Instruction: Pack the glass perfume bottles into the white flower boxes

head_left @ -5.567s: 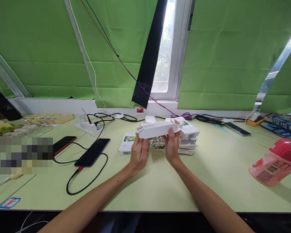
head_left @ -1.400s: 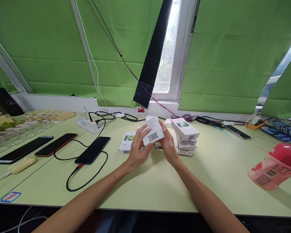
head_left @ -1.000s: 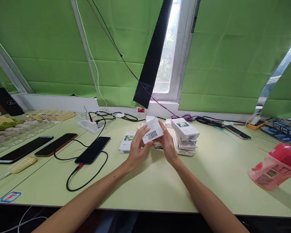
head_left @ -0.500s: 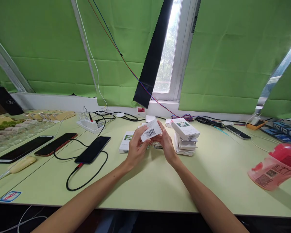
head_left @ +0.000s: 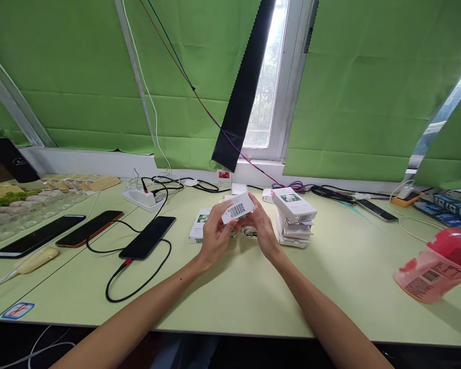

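Low in the frame my two forearms run up to the centre, where my left hand (head_left: 214, 237) and right hand (head_left: 264, 231) pinch a small white box (head_left: 237, 207) above the desk (head_left: 230, 292): thin matte card, flat-sided, barcode facing me. Both hands are closed on it at its ends. The card looks flimsy, so a hard squeeze could crease it, I judge. Just behind my right hand, a leaning stack of boxes (head_left: 294, 215) could topple if nudged. Left of centre, a glossy black phone (head_left: 148, 244) trails a looping cable (head_left: 138, 287).
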A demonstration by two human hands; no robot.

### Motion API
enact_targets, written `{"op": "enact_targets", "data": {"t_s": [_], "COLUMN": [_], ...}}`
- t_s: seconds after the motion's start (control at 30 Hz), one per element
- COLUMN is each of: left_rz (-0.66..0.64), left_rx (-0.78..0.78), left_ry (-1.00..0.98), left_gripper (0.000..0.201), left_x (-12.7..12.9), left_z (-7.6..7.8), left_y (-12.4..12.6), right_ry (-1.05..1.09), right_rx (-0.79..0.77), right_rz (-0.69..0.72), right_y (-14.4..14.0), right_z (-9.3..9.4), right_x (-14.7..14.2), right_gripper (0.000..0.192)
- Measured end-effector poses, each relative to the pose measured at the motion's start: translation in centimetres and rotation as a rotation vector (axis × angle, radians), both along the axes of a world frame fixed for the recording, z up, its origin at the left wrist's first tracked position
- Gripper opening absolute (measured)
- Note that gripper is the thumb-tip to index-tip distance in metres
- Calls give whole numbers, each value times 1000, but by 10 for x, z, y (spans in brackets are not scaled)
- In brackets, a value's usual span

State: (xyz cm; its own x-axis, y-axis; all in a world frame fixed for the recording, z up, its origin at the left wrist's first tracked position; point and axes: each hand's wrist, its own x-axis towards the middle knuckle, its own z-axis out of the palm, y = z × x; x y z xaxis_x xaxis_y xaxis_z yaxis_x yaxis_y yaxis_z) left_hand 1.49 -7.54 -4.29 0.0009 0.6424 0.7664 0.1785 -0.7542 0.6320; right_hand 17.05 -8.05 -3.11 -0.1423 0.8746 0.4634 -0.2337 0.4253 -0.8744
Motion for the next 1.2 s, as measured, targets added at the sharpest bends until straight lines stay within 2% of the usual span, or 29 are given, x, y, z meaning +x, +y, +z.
{"op": "enact_targets", "data": {"t_s": [0.1,0.27,0.67,1.2], "left_rz": [-74,-115,-127,-100], "left_rx": [-24,-20,-50,-34], "left_ry": [-23,-38,-53,-38], "left_gripper": [41,38,38,36], "left_x": [-1,-1,0,2], "left_z": [0,1,0,-1], "left_y": [-1,-1,0,-1], "right_ry": [5,-15,-38,-65], "right_rx": [0,4,30,4], "right_rz": [-9,-62,-156,-182], "right_y": [2,3,2,-2], "right_z": [-1,-2,-2,1], "right_x": [0,1,0,-2], "right_gripper": [70,72,69,70]}}
